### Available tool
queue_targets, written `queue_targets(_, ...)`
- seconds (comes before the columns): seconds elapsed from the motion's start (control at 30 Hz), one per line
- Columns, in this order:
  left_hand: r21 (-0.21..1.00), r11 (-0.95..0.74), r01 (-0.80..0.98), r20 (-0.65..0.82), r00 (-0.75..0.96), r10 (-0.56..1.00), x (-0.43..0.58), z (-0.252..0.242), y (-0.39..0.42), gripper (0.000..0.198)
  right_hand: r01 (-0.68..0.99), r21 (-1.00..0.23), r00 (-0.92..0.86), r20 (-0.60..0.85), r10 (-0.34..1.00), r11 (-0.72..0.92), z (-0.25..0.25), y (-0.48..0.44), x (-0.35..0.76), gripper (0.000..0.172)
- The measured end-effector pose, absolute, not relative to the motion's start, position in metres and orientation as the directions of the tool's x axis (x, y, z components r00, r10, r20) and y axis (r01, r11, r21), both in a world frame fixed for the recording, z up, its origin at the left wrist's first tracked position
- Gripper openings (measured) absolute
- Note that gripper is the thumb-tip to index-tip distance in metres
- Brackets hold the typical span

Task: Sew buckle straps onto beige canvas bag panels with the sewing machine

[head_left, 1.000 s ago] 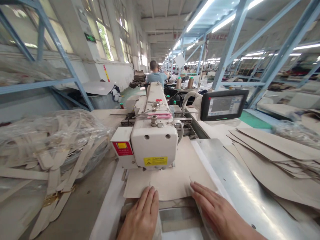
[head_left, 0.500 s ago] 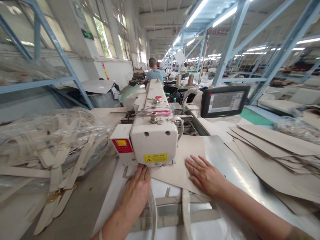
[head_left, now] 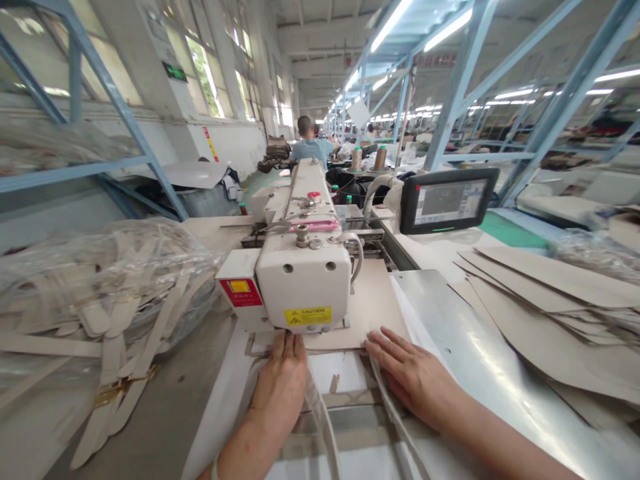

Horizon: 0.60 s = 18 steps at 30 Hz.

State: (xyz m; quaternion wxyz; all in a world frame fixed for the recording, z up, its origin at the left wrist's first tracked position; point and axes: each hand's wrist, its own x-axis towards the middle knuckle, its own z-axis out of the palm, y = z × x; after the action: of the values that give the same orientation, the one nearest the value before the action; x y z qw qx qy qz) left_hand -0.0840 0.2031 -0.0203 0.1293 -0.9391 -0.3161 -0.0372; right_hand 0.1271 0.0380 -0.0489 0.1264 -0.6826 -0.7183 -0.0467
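A beige flat panel [head_left: 375,300] lies under the white sewing machine head [head_left: 305,283]. My left hand [head_left: 284,377] rests flat at the panel's near left side, its fingers stretched forward; the fingertips are partly hidden below the machine head. My right hand [head_left: 413,373] lies open at the panel's near right corner, fingertips on its edge. Two beige straps, a left strap [head_left: 324,420] and a right strap [head_left: 397,420], run from the near edge towards me, one beside each hand. Beneath them is a white template sheet [head_left: 345,370] with beige strips across it.
Beige straps with gold buckles [head_left: 113,390] lie left beside a clear plastic bag [head_left: 165,280]. Stacked beige panels [head_left: 545,320] are on the right, next to the metal plate [head_left: 450,333]. Behind stand a control screen [head_left: 450,200], thread cones [head_left: 381,159] and a person [head_left: 310,147].
The panel has turned and moved deeper under the machine, its near edge now nearly straight across. My right hand has shifted slightly towards me. The straps' near ends have swung right.
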Motion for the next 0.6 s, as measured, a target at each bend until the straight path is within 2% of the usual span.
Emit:
queue_targets(0.1,-0.156,-0.763,0.627,0.148,0.779,0.61,-0.084,-0.02,0.213,0.045,0.995,-0.094,-0.018,0.253,0.967,0.043,-0.054,0.056,0.138,0.046)
queue_targets(0.27,-0.042,-0.802,0.596,0.083,0.802,0.591,-0.089,-0.017,0.235,0.036,0.995,-0.092,-0.004,0.241,0.97,0.026,-0.057,0.08,0.155,0.045)
queue_targets(0.4,0.044,-0.883,0.467,0.149,0.871,0.468,-0.109,-0.032,0.245,0.04,0.996,-0.083,0.046,0.225,0.973,-0.028,-0.06,0.084,0.161,0.06)
queue_targets(0.47,0.072,-0.902,0.426,0.191,0.882,0.431,-0.119,-0.043,0.248,0.042,0.995,-0.08,0.07,0.227,0.971,-0.053,-0.061,0.079,0.157,0.059)
queue_targets(0.6,0.051,-0.906,0.42,0.224,0.879,0.42,-0.129,-0.055,0.247,0.049,0.996,-0.08,0.068,0.236,0.97,-0.05,-0.059,0.059,0.132,0.053)
